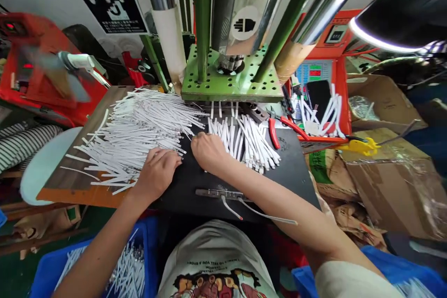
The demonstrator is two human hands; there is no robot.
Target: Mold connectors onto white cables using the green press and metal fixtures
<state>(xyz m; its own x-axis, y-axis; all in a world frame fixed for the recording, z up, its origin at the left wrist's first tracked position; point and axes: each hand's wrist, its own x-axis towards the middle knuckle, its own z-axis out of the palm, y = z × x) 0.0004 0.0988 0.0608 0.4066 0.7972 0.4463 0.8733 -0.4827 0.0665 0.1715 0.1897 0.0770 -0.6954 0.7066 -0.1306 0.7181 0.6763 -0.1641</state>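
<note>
A large heap of thin white cable-like strips (139,125) covers the left side of the work table. My left hand (159,174) rests at the heap's right edge with its fingers curled in; what they hold, if anything, is hidden. Just right of it, my right hand (209,151) is closed above the black table surface, near the strip ends. Its fingertips are turned away, so their contents do not show. A second bunch of white strips (256,144) lies beyond my right wrist. Nearer my body is a slotted metal bar (218,193) with two white leads extending from it.
A press with a green perforated plate (230,77) stands over the table's back. Red-handled pliers (273,132) lie at right, beside an orange machine (338,74). A lamp (401,14) hangs upper right. Blue bins (150,251) and cardboard boxes (394,191) surround the table.
</note>
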